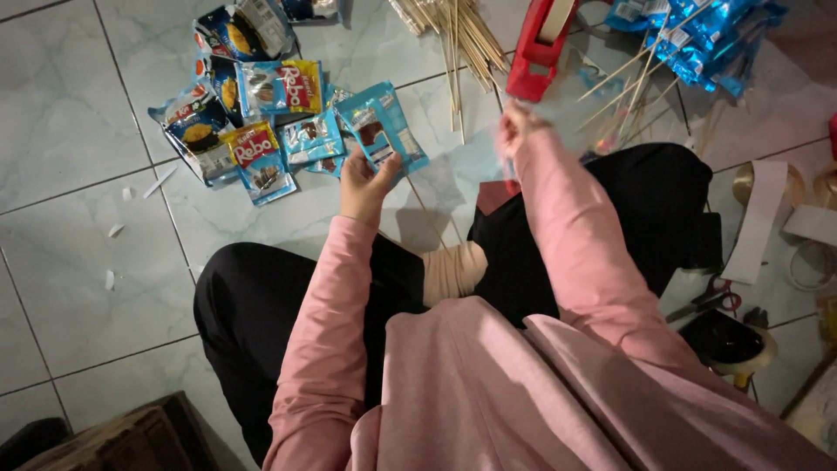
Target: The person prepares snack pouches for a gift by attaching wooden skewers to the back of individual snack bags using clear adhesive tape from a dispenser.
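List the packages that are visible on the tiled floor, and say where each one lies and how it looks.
Light blue snack packet: held in the left hand, flat, rectangular, brown picture.
Pile of small flat packets: on the floor left of that hand, blue, red and yellow.
Shiny blue packets on thin wooden sticks: top right, heaped.
Right hand: blurred, near the red tape dispenser; no package visible in it.

left arm: pink sleeve, stretched forward and down from the shoulder, elbow slightly bent.
left hand point(362, 185): palm turned up and inward, fingers curled, thumb pressed against them in a pinch.
right arm: pink sleeve, angled forward across the right knee.
right hand point(516, 125): raised, blurred, fingers bunched; whether it grips cannot be told.
legs: crossed, in black trousers.
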